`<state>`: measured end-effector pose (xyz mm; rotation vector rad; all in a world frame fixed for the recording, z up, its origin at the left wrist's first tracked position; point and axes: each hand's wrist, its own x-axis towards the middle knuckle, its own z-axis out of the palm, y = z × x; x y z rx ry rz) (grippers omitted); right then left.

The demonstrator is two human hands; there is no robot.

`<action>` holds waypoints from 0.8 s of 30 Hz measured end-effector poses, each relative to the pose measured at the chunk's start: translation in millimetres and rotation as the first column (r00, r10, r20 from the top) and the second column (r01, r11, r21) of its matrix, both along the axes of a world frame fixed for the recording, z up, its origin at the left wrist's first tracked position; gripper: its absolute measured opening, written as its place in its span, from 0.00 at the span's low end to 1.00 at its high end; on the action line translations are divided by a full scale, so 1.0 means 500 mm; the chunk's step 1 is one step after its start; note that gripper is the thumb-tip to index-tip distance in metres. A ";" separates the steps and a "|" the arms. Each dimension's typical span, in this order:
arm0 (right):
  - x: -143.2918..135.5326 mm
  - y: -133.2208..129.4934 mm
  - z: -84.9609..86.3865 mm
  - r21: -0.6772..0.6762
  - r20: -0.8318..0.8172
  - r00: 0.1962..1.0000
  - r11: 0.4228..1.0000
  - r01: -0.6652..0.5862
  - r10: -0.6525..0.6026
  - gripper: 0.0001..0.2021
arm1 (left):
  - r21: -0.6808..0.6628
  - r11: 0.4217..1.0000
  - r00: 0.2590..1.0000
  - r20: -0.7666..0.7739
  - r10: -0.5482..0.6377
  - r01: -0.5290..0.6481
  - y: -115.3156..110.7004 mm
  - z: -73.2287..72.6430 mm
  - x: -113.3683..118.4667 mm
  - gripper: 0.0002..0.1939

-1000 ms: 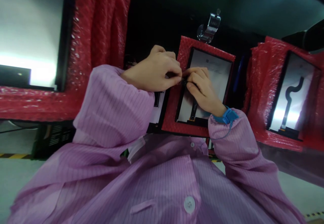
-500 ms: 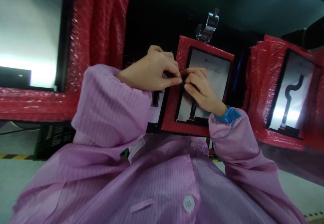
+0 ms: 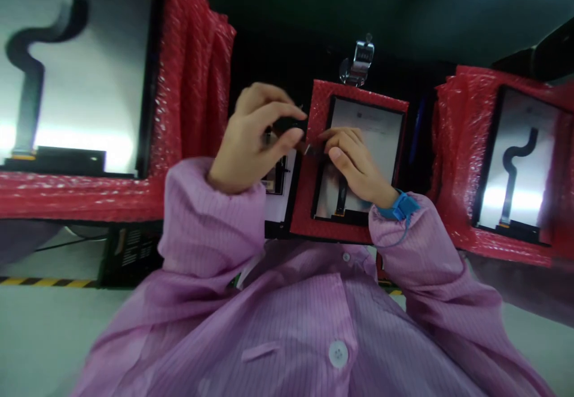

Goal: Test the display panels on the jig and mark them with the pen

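Observation:
My left hand [image 3: 258,131] hangs just left of the middle screen panel, thumb and forefinger spread apart; the dark gap between them shows nothing I can identify as held. My right hand [image 3: 354,161], with a blue wrist strap [image 3: 400,207], rests over the panel's left side. Its fingers press together on the dark flat flex cable [image 3: 341,197] that rises from the panel's lower edge. The cable's upper end pokes out past the fingertips, blurred, close to my left thumb. Beneath lies the screen panel [image 3: 381,131], pale-backed with a black border, on red bubble wrap [image 3: 302,217].
Stacked red bubble wrap at left [image 3: 179,86] carries a larger-looking panel [image 3: 107,86] with a curved flex cable. Another panel [image 3: 515,122] lies on red wrap at right. A metal tally counter [image 3: 362,59] stands behind the middle panel. A white item [image 3: 278,205] sits beside it.
My left hand has opened and drawn back left from my right fingertips. My right hand stays almost in place. The view has shifted, showing more of the left panel.

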<state>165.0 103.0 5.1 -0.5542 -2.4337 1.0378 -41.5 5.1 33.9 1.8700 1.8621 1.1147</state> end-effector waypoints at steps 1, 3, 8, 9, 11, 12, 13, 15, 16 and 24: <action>0.000 -0.001 0.001 -0.009 -0.029 0.999 1.000 0.023 -0.023 0.21 | 0.064 0.990 0.992 0.008 0.124 -0.125 -0.029 -0.002 0.006 0.11; 0.001 -0.002 0.000 -0.027 -0.078 0.992 0.995 0.094 -0.096 0.21 | 0.031 0.965 0.965 -0.032 0.261 -0.260 -0.088 -0.022 0.019 0.10; 0.005 -0.001 -0.006 -0.043 -0.153 0.950 0.963 0.267 -0.271 0.18 | -0.173 0.971 0.904 -0.421 0.077 -0.163 -0.169 -0.099 0.039 0.18; 0.007 0.000 -0.005 -0.036 -0.156 0.945 0.958 0.284 -0.286 0.18 | -0.182 0.969 0.877 -0.476 0.064 -0.169 -0.172 -0.107 0.040 0.20; 0.010 0.001 -0.004 -0.025 -0.151 0.940 0.952 0.304 -0.304 0.17 | -0.188 0.968 0.843 -0.537 0.040 -0.165 -0.170 -0.114 0.042 0.22; 0.012 0.001 -0.003 -0.020 -0.149 0.939 0.950 0.310 -0.310 0.17 | -0.185 0.969 0.833 -0.552 0.033 -0.161 -0.167 -0.113 0.043 0.22; 0.013 0.002 -0.003 -0.017 -0.150 0.938 0.949 0.314 -0.313 0.17 | -0.181 0.971 0.826 -0.562 0.029 -0.158 -0.165 -0.112 0.044 0.22; 0.014 0.003 -0.003 -0.011 -0.160 0.933 0.946 0.324 -0.321 0.16 | -0.175 0.972 0.812 -0.583 0.027 -0.158 -0.162 -0.108 0.047 0.22; 0.014 0.005 -0.003 -0.005 -0.166 0.931 0.944 0.330 -0.326 0.16 | -0.171 0.971 0.802 -0.597 0.031 -0.165 -0.163 -0.106 0.050 0.22; 0.071 0.000 0.024 0.134 -0.124 0.853 0.843 0.521 -0.507 0.13 | -0.051 0.972 0.746 -0.650 0.143 -0.230 -0.173 -0.111 0.073 0.19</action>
